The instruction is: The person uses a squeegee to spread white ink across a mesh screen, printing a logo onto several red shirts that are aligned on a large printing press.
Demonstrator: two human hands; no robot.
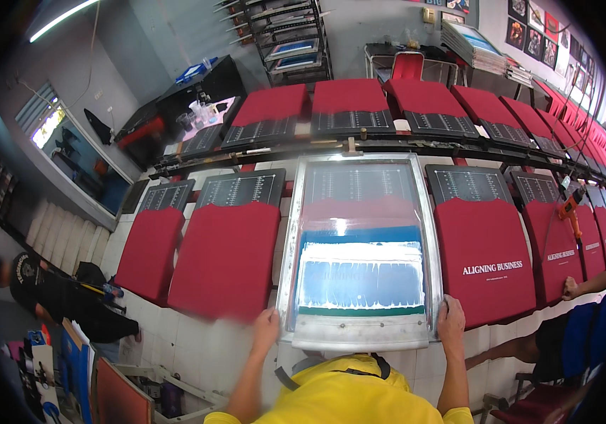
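Observation:
A metal-framed printing screen [426, 212] lies over a shirt board right in front of me, with red fabric showing through its upper mesh. White ink [359, 253] spreads in a band across the blue part of the mesh, with drips toward me. At the near end is a broad metal bar [359, 333] with a dark green strip along it. My left hand [266, 331] grips the screen's near left corner. On the near right corner my right hand [451, 321] has its fingers curled round the frame edge.
Red shirts on boards flank the screen; the right-hand shirt [485, 261] bears white print. Another row of shirts [349, 95] stands behind a dark rail. A co-worker's hand [571, 288] is at right, near an orange heat gun [570, 208]. Another person [48, 290] is at left.

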